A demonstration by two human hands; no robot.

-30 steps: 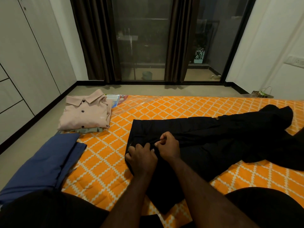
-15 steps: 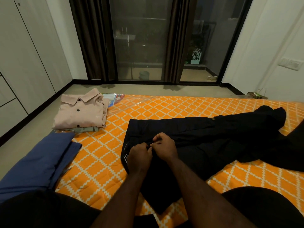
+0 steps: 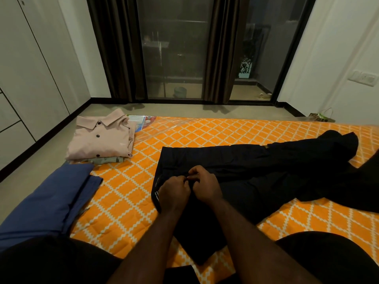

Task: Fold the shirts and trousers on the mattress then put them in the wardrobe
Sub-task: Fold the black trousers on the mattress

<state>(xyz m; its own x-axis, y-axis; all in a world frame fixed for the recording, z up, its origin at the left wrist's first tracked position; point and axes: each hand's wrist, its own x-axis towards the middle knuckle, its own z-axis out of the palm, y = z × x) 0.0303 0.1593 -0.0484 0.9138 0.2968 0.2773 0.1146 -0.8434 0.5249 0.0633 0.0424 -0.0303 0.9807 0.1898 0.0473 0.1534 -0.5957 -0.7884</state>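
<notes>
Both hands have drawn together over the last second: the left hand (image 3: 174, 193), which lay a little apart at the waist edge, now meets the right hand (image 3: 207, 185) knuckle to knuckle, fingertips touching over one spot on the waistband of the black trousers (image 3: 246, 167). Each hand has its fingers curled in and pinches the dark cloth there. What sits between the fingertips, a button or a hook, is too small and dark to tell.

The trousers themselves have not shifted. They lie flat on the orange mattress (image 3: 127, 193), waist toward the person, legs running off toward three o'clock, with the far leg end rumpled at about two o'clock.

My reading is that the waist is being closed or squared up before any fold is made, so this garment is at its start.

At ten o'clock from the hands a pink shirt (image 3: 102, 140) sits folded on top of another folded piece, at the mattress corner. At eight o'clock lies a blue garment (image 3: 51, 197), folded loosely at the mattress edge. Those look done. The wardrobe (image 3: 26, 68) stands shut along the wall at nine to ten o'clock, well apart from the pile, so the putting-away is not yet begun.
</notes>
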